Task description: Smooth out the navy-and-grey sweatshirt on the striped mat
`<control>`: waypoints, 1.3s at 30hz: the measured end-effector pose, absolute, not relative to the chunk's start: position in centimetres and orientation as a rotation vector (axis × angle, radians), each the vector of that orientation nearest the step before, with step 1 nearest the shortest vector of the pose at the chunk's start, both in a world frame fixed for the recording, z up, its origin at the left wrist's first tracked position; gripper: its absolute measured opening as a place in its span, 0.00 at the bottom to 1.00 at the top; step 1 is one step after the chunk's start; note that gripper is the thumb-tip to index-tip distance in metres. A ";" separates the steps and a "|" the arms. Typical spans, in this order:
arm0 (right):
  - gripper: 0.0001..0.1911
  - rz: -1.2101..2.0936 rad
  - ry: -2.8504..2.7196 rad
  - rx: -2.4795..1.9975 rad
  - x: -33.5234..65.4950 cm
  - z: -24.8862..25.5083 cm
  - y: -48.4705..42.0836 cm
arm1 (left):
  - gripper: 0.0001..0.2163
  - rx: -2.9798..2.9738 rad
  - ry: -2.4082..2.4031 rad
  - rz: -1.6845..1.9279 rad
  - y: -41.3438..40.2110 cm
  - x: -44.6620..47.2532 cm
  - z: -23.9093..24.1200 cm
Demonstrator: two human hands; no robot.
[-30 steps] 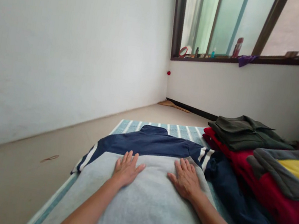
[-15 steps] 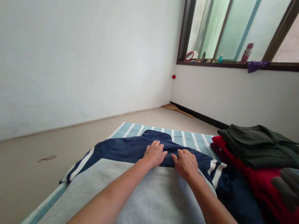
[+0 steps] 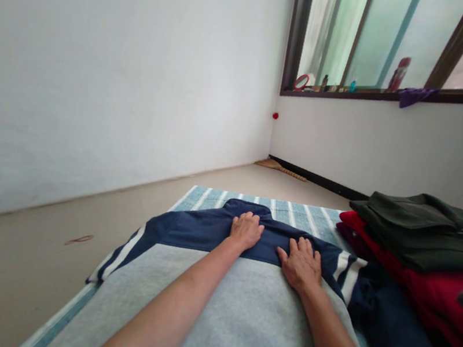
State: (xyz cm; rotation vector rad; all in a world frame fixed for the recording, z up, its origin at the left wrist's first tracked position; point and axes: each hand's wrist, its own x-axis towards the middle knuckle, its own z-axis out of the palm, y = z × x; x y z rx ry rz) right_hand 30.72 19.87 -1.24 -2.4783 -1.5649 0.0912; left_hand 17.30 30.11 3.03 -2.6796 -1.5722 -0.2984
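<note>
On the striped blue mat (image 3: 210, 198) spread over the floor, a grey sweatshirt with a navy yoke (image 3: 228, 308) lies flat, its collar toward the far wall. Left hand (image 3: 245, 230): released, palm down, fingers together, resting on the navy yoke just below the collar. Right hand (image 3: 300, 262): likewise released and flat, pressed on the navy band beside the white-striped shoulder; the two hands sit near each other but apart, neither pinching any cloth. The near sleeve with its white stripes (image 3: 120, 252) angles off toward the mat's left edge; the other sleeve, dark navy, trails along the right side. To the right, a stack of folded garments: dark green top (image 3: 425, 227) over red fabric (image 3: 429, 284). A window ledge (image 3: 359, 91) carries small bottles and a purple cloth. Judgement: the step in hand looks like smoothing the upper chest flat. A following move would call for a change from flat palms to a pinch at a shoulder or sleeve edge, keeping the smoothed yoke from rucking up while the cloth is lifted.
</note>
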 end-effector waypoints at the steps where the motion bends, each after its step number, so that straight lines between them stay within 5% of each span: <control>1: 0.32 0.089 -1.568 -2.480 30.7 -1.3 19.9 | 0.13 -2.642 -1.567 -0.333 30.6 17.0 3.4; 11: 0.30 0.014 -1.605 -2.498 30.8 -1.3 19.8 | 0.14 -2.600 -1.448 -0.243 36.8 16.2 4.4; 15: 0.29 -0.007 -1.587 -2.486 30.8 -1.2 19.4 | 0.09 -2.525 -1.423 -0.302 35.8 16.1 4.5; 24: 0.18 -0.287 -1.818 -2.219 28.8 3.3 22.5 | 0.12 -2.510 -1.301 -0.509 33.0 14.1 2.2; 28: 0.21 -0.298 -2.104 -2.045 27.4 4.8 26.8 | 0.14 -2.521 -1.350 -0.570 32.8 14.0 1.5; 36: 0.14 -0.315 -2.241 -2.056 27.5 3.9 30.2 | 0.10 -2.555 -1.440 -0.664 32.7 13.9 1.7; 39: 0.15 -0.390 -2.143 -2.095 27.5 3.3 29.3 | 0.17 -2.506 -1.547 -0.766 32.8 13.8 2.2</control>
